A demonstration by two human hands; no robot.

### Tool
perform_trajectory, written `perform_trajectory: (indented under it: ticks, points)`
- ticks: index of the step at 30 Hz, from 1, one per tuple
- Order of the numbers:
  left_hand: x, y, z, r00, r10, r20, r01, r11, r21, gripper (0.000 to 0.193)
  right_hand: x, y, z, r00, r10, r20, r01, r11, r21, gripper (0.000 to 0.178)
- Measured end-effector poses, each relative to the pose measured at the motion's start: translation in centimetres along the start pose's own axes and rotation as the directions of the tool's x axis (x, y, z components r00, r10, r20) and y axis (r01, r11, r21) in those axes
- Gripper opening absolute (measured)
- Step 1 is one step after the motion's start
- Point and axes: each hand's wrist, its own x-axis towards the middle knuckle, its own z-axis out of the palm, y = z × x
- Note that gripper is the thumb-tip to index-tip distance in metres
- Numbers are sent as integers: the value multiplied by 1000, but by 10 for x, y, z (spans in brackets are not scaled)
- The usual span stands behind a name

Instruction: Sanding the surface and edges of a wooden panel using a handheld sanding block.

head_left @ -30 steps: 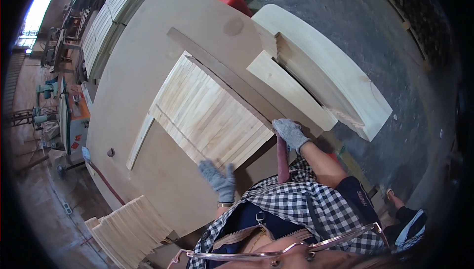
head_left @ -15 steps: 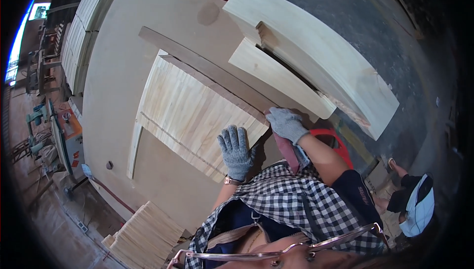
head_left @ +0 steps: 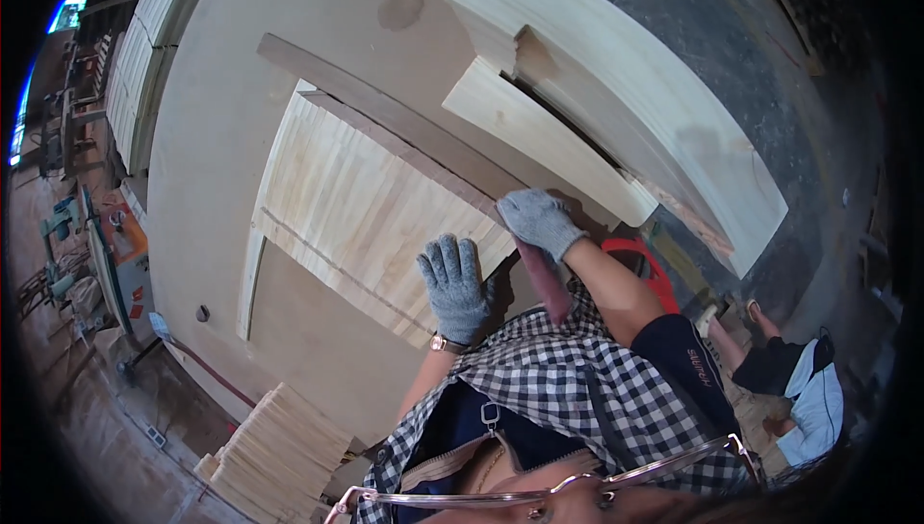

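Note:
A block of pale wooden strips, laid side by side, rests on the brown table. My left hand, in a grey knit glove, lies flat with fingers apart on its near right end. Closed at the block's right-hand corner is my gloved right hand. From it hangs a dark red strip of sandpaper, its upper end hidden under the fingers. A long brown board runs along the block's far side. One thin wooden strip sticks out from the near left edge.
Right of the table stand a large curved wooden panel and a smaller board. Red plastic seats show at the table's edge. Wood stacks lie lower left and upper left. Another person is at the lower right.
My right hand has slid a little left and up along the block's end with the sandpaper, which now hangs straighter. My left hand stays on the wood. The whole view has shifted slightly.

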Motion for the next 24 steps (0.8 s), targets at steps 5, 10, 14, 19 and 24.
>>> perform_trajectory:
  ticks: [5,10,14,19,24]
  points:
    - [0,-7,4,998,7,67,-9,1000,23,72,14,12,-8,998,-51,37,49,998,35,23]
    - [2,-11,7,995,10,103,-14,999,37,74,2,14,-14,995,64,-79,-52,988,144,21]
    - [1,-14,11,996,7,84,-10,1000,26,74,-5,2,-22,993,112,-26,-101,959,263,20]
    - [4,-14,12,998,11,65,-11,1000,9,67,-12,11,13,970,75,-229,-9,961,275,19]
    - [2,-18,18,998,-13,59,10,999,54,68,-30,-11,-11,979,-57,-194,79,991,107,22]
